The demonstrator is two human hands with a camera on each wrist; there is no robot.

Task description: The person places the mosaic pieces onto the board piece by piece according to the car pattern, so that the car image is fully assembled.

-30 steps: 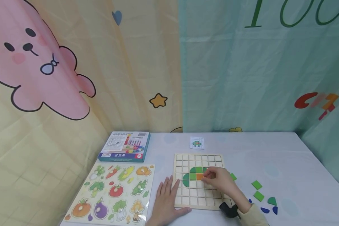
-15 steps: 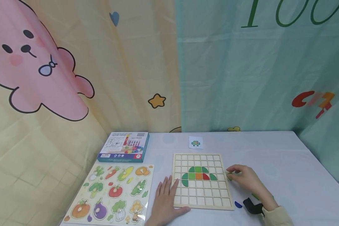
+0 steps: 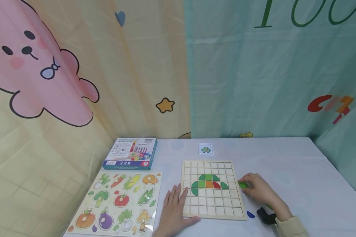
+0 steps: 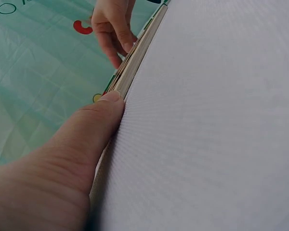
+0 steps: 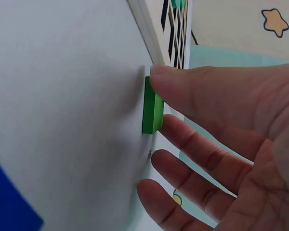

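My left hand (image 3: 173,210) rests with spread fingers along the left edge of a wooden grid board (image 3: 212,210), its thumb at the front edge. In the grid sit green square and quarter-round tiles, an orange square tile (image 3: 209,184) and a red quarter-round tile (image 3: 216,185). Just right of the board, my right hand (image 3: 259,189) pinches a green square tile (image 5: 153,108) between thumb and index finger, low over the tabletop. Its other fingers are loosely bent. A blue half-round tile (image 3: 250,214) lies near the board's front right corner.
A small pattern card (image 3: 206,149) lies behind the board. To the left are a vegetable puzzle board (image 3: 111,204) and a flat box (image 3: 130,154). Another green piece (image 3: 269,206) shows partly under my right wrist, beside the black wrist strap (image 3: 266,216).
My right hand has moved right from the grid to the green square tile beside the board, uncovering the red tile in the grid. My left hand has stayed in place.
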